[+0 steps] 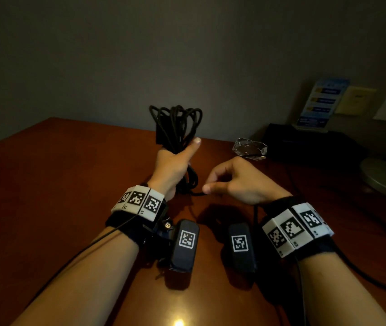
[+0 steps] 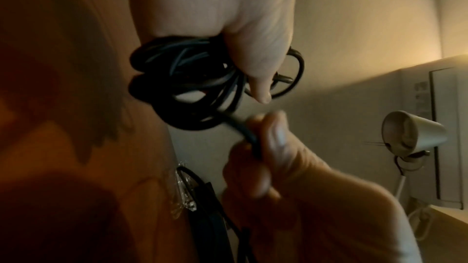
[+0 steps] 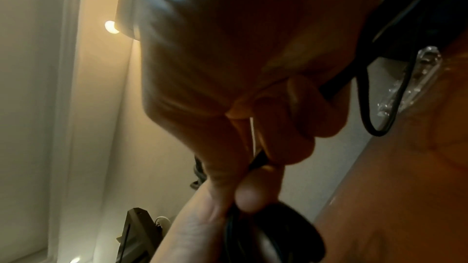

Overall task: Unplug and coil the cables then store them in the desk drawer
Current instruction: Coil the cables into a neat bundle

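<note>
The left hand [image 1: 172, 166] is clenched around a coiled black cable [image 1: 178, 128], a long bundle held upright above the counter [image 1: 53, 184], its long axis running from 6 to 12 o'clock in the head view, with loops fanning out above the fist and more hanging below it. From the lower loops a loose strand leads toward 3 o'clock into the right hand [image 1: 239, 182], whose thumb and curled fingers pinch it just beside the bundle. The counter is reddish-brown polished wood against a plain grey wall. At 2 o'clock from the hands sits a clear glass ashtray [image 1: 250, 148], beyond it a black box [image 1: 309, 144] with a blue leaflet stand [image 1: 321, 104] on it.
</note>
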